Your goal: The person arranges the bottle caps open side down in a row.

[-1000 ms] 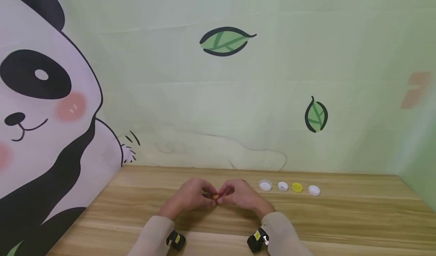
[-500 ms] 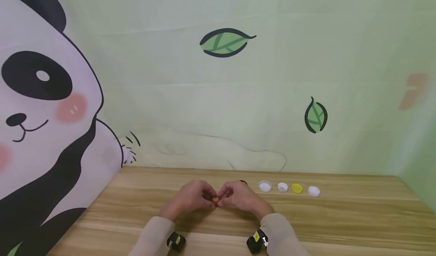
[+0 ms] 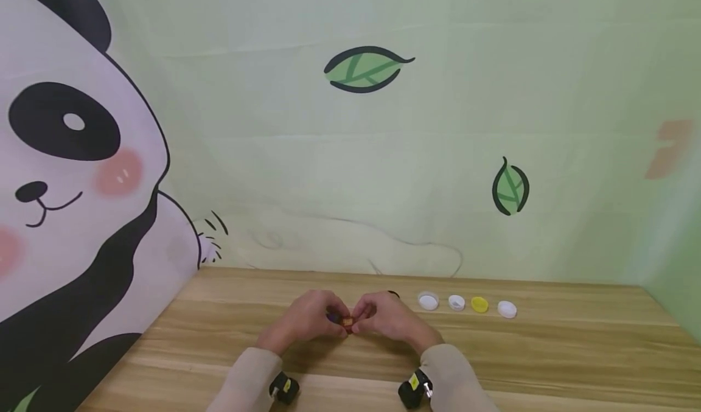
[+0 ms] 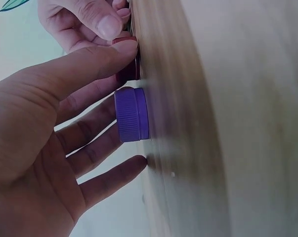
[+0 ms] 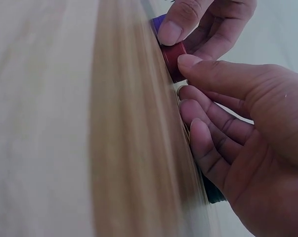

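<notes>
On the wooden table in the head view, my left hand (image 3: 312,316) and right hand (image 3: 390,316) meet at a small red bottle cap (image 3: 348,322). Each pinches one side of it between thumb and fingers; in the right wrist view the red cap (image 5: 172,59) is low at the tabletop. A ribbed purple bottle cap (image 4: 131,114) stands on its rim side at the table, beside the red one, in front of my left hand's other fingers. Behind my right hand a dark cap (image 5: 216,193) is mostly hidden.
Right of my hands runs a row on the table (image 3: 575,339): a clear-rimmed white cap (image 3: 428,301), a small white cap (image 3: 456,303), a yellow cap (image 3: 479,305) and another white cap (image 3: 507,309). A printed cloth wall (image 3: 274,156) rises behind the table.
Both hands have shifted slightly toward me with the red cap between them. The purple cap and the dark cap's edge have come into view from behind the hands.
</notes>
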Motion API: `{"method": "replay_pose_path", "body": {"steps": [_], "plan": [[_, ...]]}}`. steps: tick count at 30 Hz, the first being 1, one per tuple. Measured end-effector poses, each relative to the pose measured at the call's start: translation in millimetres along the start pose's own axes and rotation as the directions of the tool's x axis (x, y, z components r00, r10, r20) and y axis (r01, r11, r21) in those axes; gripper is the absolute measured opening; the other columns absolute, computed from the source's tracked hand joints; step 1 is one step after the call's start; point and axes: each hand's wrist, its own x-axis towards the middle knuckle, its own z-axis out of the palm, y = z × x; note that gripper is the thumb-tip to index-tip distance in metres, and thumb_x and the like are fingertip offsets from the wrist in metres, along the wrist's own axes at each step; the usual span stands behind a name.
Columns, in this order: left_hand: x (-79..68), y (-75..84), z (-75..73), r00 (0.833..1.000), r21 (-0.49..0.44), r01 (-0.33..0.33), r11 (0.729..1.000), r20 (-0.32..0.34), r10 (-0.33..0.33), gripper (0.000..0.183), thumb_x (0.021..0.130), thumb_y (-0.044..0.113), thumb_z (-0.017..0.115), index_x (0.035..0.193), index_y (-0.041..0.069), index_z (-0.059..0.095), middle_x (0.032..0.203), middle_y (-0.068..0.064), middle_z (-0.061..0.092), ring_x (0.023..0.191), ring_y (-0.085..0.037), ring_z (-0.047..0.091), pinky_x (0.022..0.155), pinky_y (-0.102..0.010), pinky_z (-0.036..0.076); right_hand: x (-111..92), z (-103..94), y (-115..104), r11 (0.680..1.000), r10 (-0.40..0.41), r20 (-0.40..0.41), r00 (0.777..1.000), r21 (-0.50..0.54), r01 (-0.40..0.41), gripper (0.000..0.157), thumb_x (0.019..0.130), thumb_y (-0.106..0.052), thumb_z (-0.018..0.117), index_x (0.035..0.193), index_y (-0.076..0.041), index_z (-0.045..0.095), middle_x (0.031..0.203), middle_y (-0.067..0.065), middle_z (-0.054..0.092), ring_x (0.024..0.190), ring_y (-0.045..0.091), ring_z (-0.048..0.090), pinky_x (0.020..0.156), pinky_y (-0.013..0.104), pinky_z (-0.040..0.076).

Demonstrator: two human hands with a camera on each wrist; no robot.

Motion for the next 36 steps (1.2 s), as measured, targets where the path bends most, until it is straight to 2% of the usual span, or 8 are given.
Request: {"method": "replay_pose_path", "body": {"steps": [4, 8, 13, 17, 21, 28, 33, 36], "plan": [[2.1, 0.1, -0.9, 1.000, -0.025, -0.001, 1.000, 0.005, 0.001, 0.026, 0.082, 0.024, 0.094, 0.102, 0.012, 0.082, 0.097, 0.007, 0.076, 0.089, -0.012, 0.066, 0.084, -0.037, 0.055, -1.2, -4.7, 0.8, 0.999, 0.010, -0.015, 1.000, 0.052, -0.009, 0.012, 0.092, -0.003, 0.080, 0.102, -0.001, 0.074, 0.089, 0.001, 0.072, 0.080, 0.013, 0.065, 0.071, 0.029, 0.055], [7.4, 1.5, -0.7, 0.999, -0.069, 0.039, 0.997, -0.013, -0.040, 0.031, 0.091, 0.038, 0.085, 0.107, 0.012, 0.081, 0.096, 0.008, 0.077, 0.091, -0.012, 0.070, 0.085, -0.039, 0.056, -2.6, -12.3, 1.4, 0.998, 0.018, -0.121, 0.992, 0.056, -0.012, 0.011, 0.096, -0.009, 0.077, 0.105, -0.003, 0.074, 0.091, 0.001, 0.070, 0.077, 0.015, 0.064, 0.065, 0.030, 0.054], [17.9, 5.1, 2.7, 0.992, -0.069, 0.080, 0.994, -0.091, -0.086, 0.039, 0.095, 0.039, 0.080, 0.117, 0.008, 0.078, 0.109, -0.004, 0.077, 0.103, -0.023, 0.071, 0.091, -0.049, 0.056, -1.6, -21.0, 1.9, 0.999, 0.009, -0.303, 0.953, -0.038, -0.021, 0.008, 0.098, -0.005, 0.075, 0.106, -0.003, 0.074, 0.094, -0.001, 0.071, 0.087, 0.016, 0.066, 0.075, 0.034, 0.057], [25.9, 8.5, 7.5, 0.990, -0.053, 0.078, 0.996, -0.116, -0.084, 0.037, 0.093, 0.030, 0.083, 0.119, 0.004, 0.076, 0.112, -0.010, 0.077, 0.106, -0.029, 0.071, 0.092, -0.051, 0.056, -0.1, -25.3, 3.4, 0.992, -0.014, -0.363, 0.932, -0.120, -0.032, 0.010, 0.097, -0.002, 0.076, 0.107, -0.006, 0.075, 0.101, 0.001, 0.072, 0.101, 0.024, 0.068, 0.092, 0.046, 0.057], [32.5, 13.7, 10.8, 0.989, -0.062, 0.098, 0.993, -0.109, -0.104, 0.037, 0.091, 0.024, 0.084, 0.120, 0.002, 0.075, 0.113, -0.012, 0.076, 0.106, -0.030, 0.071, 0.093, -0.051, 0.056, 2.2, -28.1, 6.5, 0.984, -0.010, -0.351, 0.936, -0.170, -0.053, 0.014, 0.097, -0.004, 0.077, 0.110, -0.007, 0.075, 0.110, 0.004, 0.073, 0.113, 0.030, 0.066, 0.103, 0.052, 0.051], [41.4, 17.4, 14.6, 0.984, -0.063, 0.113, 0.992, -0.132, -0.121, 0.034, 0.088, 0.016, 0.084, 0.118, 0.003, 0.077, 0.109, -0.010, 0.078, 0.101, -0.028, 0.072, 0.089, -0.047, 0.057, 7.1, -32.3, 10.7, 0.963, 0.003, -0.281, 0.960, -0.256, -0.078, 0.026, 0.092, -0.002, 0.081, 0.117, -0.005, 0.074, 0.117, 0.008, 0.073, 0.125, 0.034, 0.062, 0.109, 0.051, 0.046], [46.1, 16.6, 18.3, 0.979, -0.048, 0.119, 0.992, -0.161, -0.125, 0.029, 0.085, 0.011, 0.084, 0.113, 0.005, 0.078, 0.102, -0.006, 0.078, 0.094, -0.023, 0.072, 0.084, -0.043, 0.057, 8.4, -32.7, 13.9, 0.962, 0.003, -0.221, 0.975, -0.267, -0.063, 0.031, 0.090, 0.000, 0.082, 0.120, -0.002, 0.073, 0.121, 0.012, 0.073, 0.126, 0.037, 0.061, 0.109, 0.053, 0.046], [47.2, 15.1, 20.7, 0.979, -0.045, 0.124, 0.991, -0.159, -0.129, 0.027, 0.084, 0.010, 0.085, 0.110, 0.005, 0.079, 0.099, -0.006, 0.078, 0.091, -0.022, 0.072, 0.084, -0.043, 0.057, 8.1, -33.3, 15.9, 0.967, -0.028, -0.177, 0.984, -0.255, -0.019, 0.032, 0.088, 0.001, 0.083, 0.118, 0.002, 0.072, 0.120, 0.015, 0.073, 0.122, 0.038, 0.064, 0.105, 0.054, 0.049]]}}
